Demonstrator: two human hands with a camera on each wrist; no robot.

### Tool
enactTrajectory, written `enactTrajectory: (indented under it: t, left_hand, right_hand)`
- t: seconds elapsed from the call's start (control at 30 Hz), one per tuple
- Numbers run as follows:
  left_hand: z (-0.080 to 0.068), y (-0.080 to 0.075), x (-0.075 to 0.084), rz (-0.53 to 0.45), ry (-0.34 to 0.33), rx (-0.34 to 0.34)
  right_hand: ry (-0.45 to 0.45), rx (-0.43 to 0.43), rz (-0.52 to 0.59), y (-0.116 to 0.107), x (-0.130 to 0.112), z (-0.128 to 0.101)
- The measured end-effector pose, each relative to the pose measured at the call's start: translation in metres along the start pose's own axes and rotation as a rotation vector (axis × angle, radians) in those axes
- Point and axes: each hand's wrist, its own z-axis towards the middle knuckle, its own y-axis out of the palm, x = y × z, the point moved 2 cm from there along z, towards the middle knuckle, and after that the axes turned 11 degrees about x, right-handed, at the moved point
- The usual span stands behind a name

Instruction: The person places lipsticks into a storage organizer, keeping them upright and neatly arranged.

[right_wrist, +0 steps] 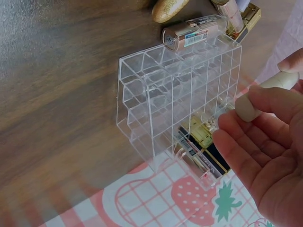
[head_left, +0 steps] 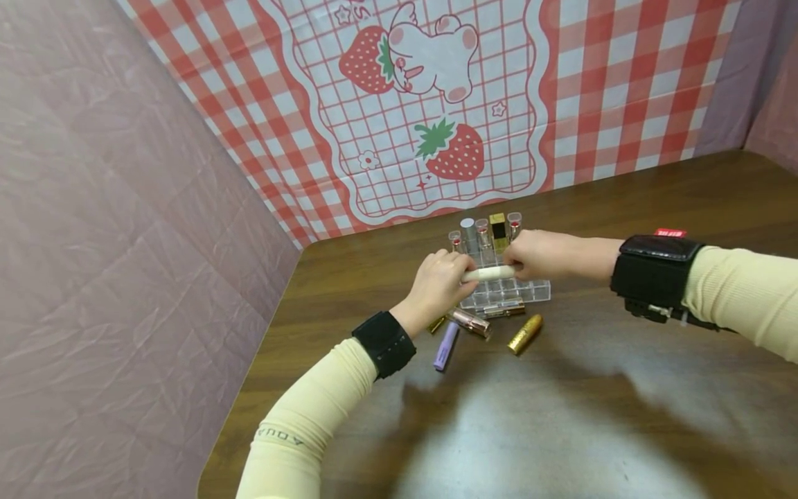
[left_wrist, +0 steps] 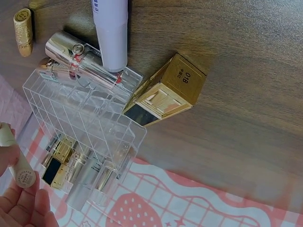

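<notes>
Cream lipstick tube [head_left: 489, 274] pinched by left hand [head_left: 436, 284] and right hand [head_left: 539, 254] above organizer [head_left: 530, 292].

Slim cream-coloured lipstick tube [head_left: 489, 274], lying level above the clear acrylic compartmented organiser [head_left: 530, 291], pinched at both ends.

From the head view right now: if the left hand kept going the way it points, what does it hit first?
Likely the right hand: the left hand points along the cream lipstick tube both hold, above the clear organizer. Depth unclear.
</notes>
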Motion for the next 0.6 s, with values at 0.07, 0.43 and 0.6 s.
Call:
enactTrajectory:
  t: [0.07,0.43,0.6]
  left_hand:
    - [0.000,0.000,0.000,0.008,0.006,-0.002]
    - [0.000,0.002,0.002,0.039,0.027,-0.025]
    - [0.000,0.004,0.000,0.035,-0.004,-0.058]
  right_hand:
    - [0.000,-0.004,-0.011,0.000,-0.001,0.000]
    - [0.011,-0.044,-0.037,-0.002,-0.001,0.000]
    - [0.015,-0.063,-0.057,-0.010,0.003,-0.001]
